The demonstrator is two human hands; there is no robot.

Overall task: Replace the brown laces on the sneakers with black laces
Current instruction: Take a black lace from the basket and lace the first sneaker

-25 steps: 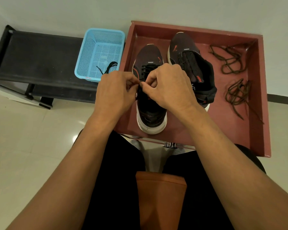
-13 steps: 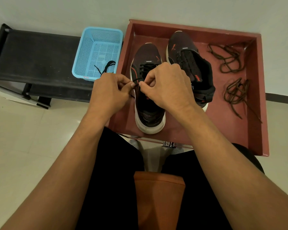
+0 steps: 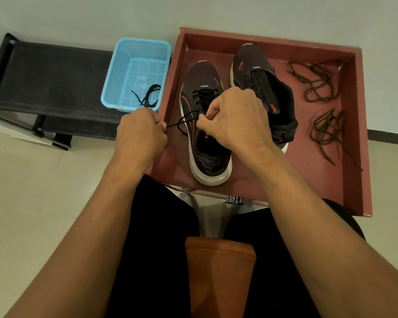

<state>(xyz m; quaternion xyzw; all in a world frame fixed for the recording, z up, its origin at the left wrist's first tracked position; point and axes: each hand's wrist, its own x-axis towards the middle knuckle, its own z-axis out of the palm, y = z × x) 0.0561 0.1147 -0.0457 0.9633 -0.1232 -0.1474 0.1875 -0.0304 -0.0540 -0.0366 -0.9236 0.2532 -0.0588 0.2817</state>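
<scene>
Two dark sneakers stand in a red-brown tray (image 3: pixel 352 180). The left sneaker (image 3: pixel 207 157) carries a black lace (image 3: pixel 182 121) threaded through its eyelets. My left hand (image 3: pixel 139 134) pinches one end of that lace, drawn out to the left of the shoe. Above the shoe's tongue, my right hand (image 3: pixel 237 120) pinches the lace near the top eyelets. The right sneaker (image 3: pixel 257 72) stands behind my right hand; its eyelets are dark and partly hidden. Two bundles of brown laces, one (image 3: pixel 315 81) at the back and another (image 3: pixel 329 131) nearer, lie in the tray's right part.
A blue plastic basket (image 3: pixel 126 72) left of the tray holds another black lace (image 3: pixel 149 97). It sits on a black bench (image 3: pixel 46 79) against the wall. My legs in black shorts and an orange-brown seat edge (image 3: pixel 218 271) fill the foreground. Pale floor tiles lie to the left.
My left hand has moved left and down away from the shoe, pulling a length of black lace out taut. My right hand stayed over the tongue.
</scene>
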